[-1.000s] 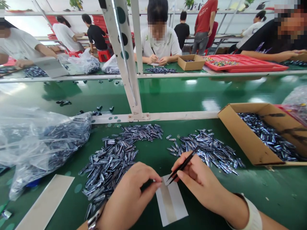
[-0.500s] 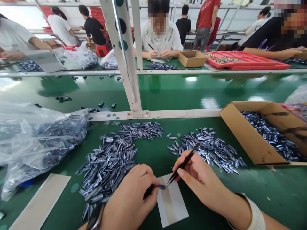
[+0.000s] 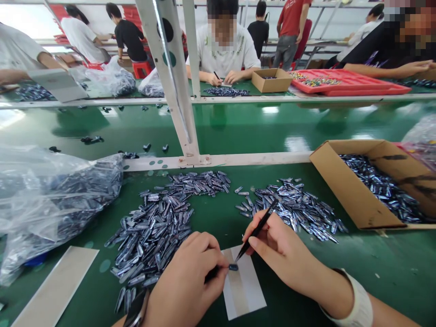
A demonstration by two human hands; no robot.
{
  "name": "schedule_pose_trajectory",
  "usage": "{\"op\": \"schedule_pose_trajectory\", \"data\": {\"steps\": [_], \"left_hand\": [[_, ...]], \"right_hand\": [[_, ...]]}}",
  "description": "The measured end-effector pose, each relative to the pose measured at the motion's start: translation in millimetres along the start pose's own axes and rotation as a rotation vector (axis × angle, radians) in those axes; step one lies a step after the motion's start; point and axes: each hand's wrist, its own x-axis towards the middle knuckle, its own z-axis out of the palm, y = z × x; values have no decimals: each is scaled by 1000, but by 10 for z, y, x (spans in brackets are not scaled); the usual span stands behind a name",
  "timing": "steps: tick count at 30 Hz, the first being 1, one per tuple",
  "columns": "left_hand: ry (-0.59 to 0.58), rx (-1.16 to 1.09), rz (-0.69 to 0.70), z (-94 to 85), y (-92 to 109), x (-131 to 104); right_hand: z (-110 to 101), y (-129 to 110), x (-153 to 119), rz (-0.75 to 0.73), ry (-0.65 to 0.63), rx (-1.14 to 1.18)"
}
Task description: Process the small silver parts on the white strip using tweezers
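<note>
Clock directions run from the middle of the white card [image 3: 252, 290], which lies on the green tabletop [image 3: 340, 277] with a beige band down its length.

The left hand [image 3: 194, 272], at nine o'clock, pinches a small dark, glossy piece [image 3: 233, 267] between thumb and forefinger. That piece sits over the band near the card's eleven o'clock; whether it touches the card I cannot tell.

The right hand [image 3: 286, 254], at two o'clock, is closed around black tweezers [image 3: 259, 227], their points angled down right beside the piece; actual contact is unclear. A pale band [image 3: 361, 299] circles the right wrist, and a dark wristwatch [image 3: 137, 309] the left.

A large pile of similar slim pieces [image 3: 153, 231] spreads at ten o'clock, partly behind the left hand, and a smaller pile [image 3: 299, 206] between one and two. Farther out at two stands an open cardboard box [image 3: 350, 188] filled with more. A clear plastic bag [image 3: 34, 195] of dark pieces slumps near ten, and a long beige strip [image 3: 57, 286] lies at nine.

At twelve, beyond the white metal rail [image 3: 259, 158], a person in a white shirt [image 3: 243, 50] sits holding a dark, slender tool [image 3: 215, 75].
</note>
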Motion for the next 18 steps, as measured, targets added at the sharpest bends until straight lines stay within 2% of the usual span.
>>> {"op": "schedule_pose_trajectory", "data": {"steps": [7,14,18], "left_hand": [[-5,0,19,-8,15,6],[10,-1,20,2,24,-2],[20,-5,9,17,27,2]], "right_hand": [[5,-34,0,28,2,30],[18,-50,9,85,78,154],[54,-41,-21,95,75,116]]}}
